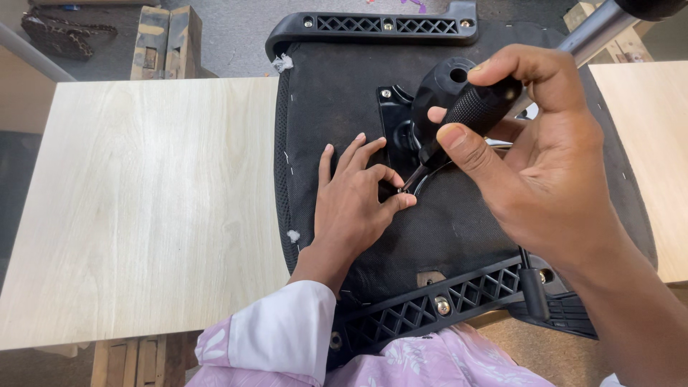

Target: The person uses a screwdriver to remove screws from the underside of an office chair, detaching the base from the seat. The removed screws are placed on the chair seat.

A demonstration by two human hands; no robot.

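An upturned office chair seat (337,93), covered in black fabric, lies across a pale wooden board. My right hand (545,165) grips a screwdriver (469,115) by its black textured handle, the tip angled down to a small screw (401,190) at the edge of the black metal mechanism plate (398,118). My left hand (355,204) rests flat on the fabric, with thumb and forefinger pinching around that screw and steadying the tip. A chrome gas-lift column (595,32) rises from the mechanism toward the top right.
Black plastic lattice brackets sit at the seat's far edge (380,25) and near edge (430,304), each with screws. The pale wooden board (150,208) spreads to the left, another board (645,136) to the right. Wooden blocks (166,41) and a chain (68,36) lie behind.
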